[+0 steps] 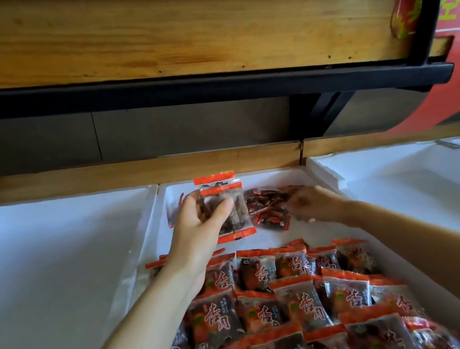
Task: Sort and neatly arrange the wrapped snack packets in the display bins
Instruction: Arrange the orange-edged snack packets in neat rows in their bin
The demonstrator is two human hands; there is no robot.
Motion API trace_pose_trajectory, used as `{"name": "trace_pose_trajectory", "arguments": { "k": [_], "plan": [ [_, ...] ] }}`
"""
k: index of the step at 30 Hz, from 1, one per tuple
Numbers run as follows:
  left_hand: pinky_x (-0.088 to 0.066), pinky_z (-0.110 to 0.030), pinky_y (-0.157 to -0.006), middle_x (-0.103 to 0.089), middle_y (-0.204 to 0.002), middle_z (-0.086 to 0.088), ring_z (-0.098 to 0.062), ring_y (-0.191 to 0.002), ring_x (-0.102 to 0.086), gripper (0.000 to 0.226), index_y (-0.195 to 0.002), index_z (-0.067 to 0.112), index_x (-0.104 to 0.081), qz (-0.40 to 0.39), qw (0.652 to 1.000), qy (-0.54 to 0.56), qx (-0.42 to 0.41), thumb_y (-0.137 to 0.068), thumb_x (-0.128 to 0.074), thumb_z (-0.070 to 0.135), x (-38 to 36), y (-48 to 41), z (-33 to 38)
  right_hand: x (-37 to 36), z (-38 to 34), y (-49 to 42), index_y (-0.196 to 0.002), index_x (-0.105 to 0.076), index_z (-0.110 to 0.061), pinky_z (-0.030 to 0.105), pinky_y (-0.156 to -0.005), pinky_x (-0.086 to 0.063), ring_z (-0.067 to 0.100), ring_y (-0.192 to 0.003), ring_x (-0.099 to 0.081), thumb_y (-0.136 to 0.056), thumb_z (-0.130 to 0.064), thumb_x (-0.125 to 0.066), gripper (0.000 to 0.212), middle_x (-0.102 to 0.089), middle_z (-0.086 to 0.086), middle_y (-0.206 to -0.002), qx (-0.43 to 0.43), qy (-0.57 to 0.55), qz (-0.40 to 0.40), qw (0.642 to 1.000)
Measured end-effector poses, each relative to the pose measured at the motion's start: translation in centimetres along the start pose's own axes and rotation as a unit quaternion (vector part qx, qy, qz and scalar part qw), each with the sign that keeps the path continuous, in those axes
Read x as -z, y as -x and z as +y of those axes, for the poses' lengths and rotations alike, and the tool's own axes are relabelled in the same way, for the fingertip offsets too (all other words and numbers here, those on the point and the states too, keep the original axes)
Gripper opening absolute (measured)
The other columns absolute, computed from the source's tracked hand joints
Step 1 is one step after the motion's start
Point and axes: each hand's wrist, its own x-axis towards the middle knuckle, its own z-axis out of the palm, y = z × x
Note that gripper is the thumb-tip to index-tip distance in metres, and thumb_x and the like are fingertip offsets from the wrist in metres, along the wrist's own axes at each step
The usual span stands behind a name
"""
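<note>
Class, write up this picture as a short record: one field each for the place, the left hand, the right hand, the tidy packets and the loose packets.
place: white foam bin under a wooden shelf
left hand: grips a small stack of packets above the bin
right hand: blurred, at the loose pile, grip unclear
tidy rows: overlapping packets, near part of the bin
loose pile: jumbled packets at the bin's far end

My left hand (200,222) gripped a small stack of packets (224,202) over the middle white bin (277,174); my right hand (311,203), blurred, was at the loose pile (268,209). Neat rows (289,301) lay nearer me.
</note>
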Motion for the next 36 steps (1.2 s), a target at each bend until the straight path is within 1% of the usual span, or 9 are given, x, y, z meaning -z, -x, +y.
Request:
{"name": "trace_pose_trajectory", "arguments": {
  "k": [5,12,16,20,23,25,29,32,36],
  "plan": [
    [-0.047,-0.016,-0.073,-0.070,-0.108,0.004,-0.007,-0.102,-0.065,0.022,-0.112,0.021,-0.061,0.007,1.000,0.002,-0.015,-0.091,-0.065,0.023,0.4,0.1,-0.4,-2.2,3.6,-1.1,-0.077,-0.055,-0.014,0.021,-0.062,-0.043,0.010,-0.064,-0.047,-0.098,-0.021,-0.046,0.024,-0.052,0.000,-0.075,-0.062,0.000,-0.105,0.993],
    [-0.047,-0.008,-0.063,-0.070,-0.104,0.006,0.002,-0.091,-0.066,0.022,-0.112,0.020,-0.060,0.010,1.000,-0.009,-0.019,-0.091,-0.065,0.021,0.1,0.0,-0.9,-2.3,3.9,-1.8,-0.104,-0.069,-0.002,0.025,-0.075,-0.050,0.013,-0.076,-0.053,-0.090,-0.017,-0.061,0.022,-0.063,0.005,-0.089,-0.028,0.010,-0.173,0.984],
    [-0.045,-0.003,-0.055,-0.070,-0.098,0.010,0.012,-0.079,-0.064,0.019,-0.109,0.021,-0.059,0.012,1.000,-0.009,-0.011,-0.091,-0.064,0.022,0.0,0.0,-0.9,-2.2,3.9,-2.1,-0.098,-0.071,-0.004,0.013,-0.055,-0.038,0.006,-0.059,-0.044,-0.089,-0.018,-0.063,0.019,-0.057,-0.007,-0.069,-0.039,0.031,-0.201,0.978],
    [-0.042,-0.011,-0.063,-0.069,-0.103,0.008,0.003,-0.088,-0.065,0.020,-0.111,0.023,-0.055,0.026,1.000,-0.011,0.005,-0.092,-0.062,0.028,0.1,0.2,-0.8,-0.9,2.7,-2.4,-0.073,-0.062,-0.025,0.014,-0.058,-0.038,0.004,-0.060,-0.046,-0.089,-0.027,-0.062,0.016,-0.054,-0.009,-0.068,0.006,0.060,-0.095,0.994],
    [-0.042,-0.018,-0.069,-0.067,-0.107,0.002,-0.007,-0.097,-0.063,0.026,-0.115,0.019,-0.053,0.047,0.999,-0.014,0.013,-0.093,-0.062,0.030,0.2,0.0,-0.8,0.2,0.7,-2.7,-0.075,-0.062,-0.016,0.017,-0.055,-0.039,0.013,-0.064,-0.054,-0.088,-0.038,-0.061,0.026,-0.058,-0.004,-0.069,0.039,0.043,0.115,0.992],
    [-0.043,-0.025,-0.079,-0.065,-0.106,0.000,-0.012,-0.099,-0.061,0.026,-0.114,0.018,-0.051,0.070,0.997,-0.018,0.025,-0.094,-0.061,0.030,0.3,-0.2,-0.9,1.1,-1.6,-1.8,-0.078,-0.060,-0.013,0.012,-0.056,-0.040,0.016,-0.069,-0.056,-0.091,-0.029,-0.058,0.020,-0.059,-0.004,-0.073,0.075,-0.045,0.170,0.981],
    [-0.039,-0.034,-0.087,-0.063,-0.104,0.001,-0.013,-0.096,-0.058,0.024,-0.111,0.018,-0.047,0.090,0.994,-0.004,0.056,-0.096,-0.059,0.032,0.6,-0.5,-0.9,2.5,-7.0,1.8,-0.086,-0.062,-0.014,0.017,-0.062,-0.050,0.005,-0.070,-0.064,-0.091,-0.017,-0.057,0.008,-0.065,-0.001,-0.080,0.152,-0.213,0.033,0.965],
    [-0.045,-0.041,-0.098,-0.066,-0.110,-0.001,-0.019,-0.101,-0.063,0.026,-0.114,0.022,-0.051,0.070,0.994,0.010,0.082,-0.095,-0.057,0.038,0.3,-0.7,-0.8,2.0,-9.7,3.1,-0.086,-0.064,-0.017,0.016,-0.065,-0.052,0.002,-0.071,-0.065,-0.089,-0.020,-0.061,0.006,-0.068,-0.002,-0.082,0.179,-0.155,-0.010,0.972],
    [-0.045,-0.053,-0.103,-0.067,-0.118,-0.004,-0.027,-0.111,-0.063,0.031,-0.119,0.026,-0.052,0.056,0.992,0.056,0.103,-0.097,-0.046,0.046,-0.6,-0.4,0.1,1.2,-11.5,2.4,-0.089,-0.068,-0.018,0.020,-0.077,-0.052,0.004,-0.081,-0.063,-0.086,-0.030,-0.065,0.013,-0.065,-0.011,-0.085,0.204,-0.023,0.057,0.977]
  ]
}}
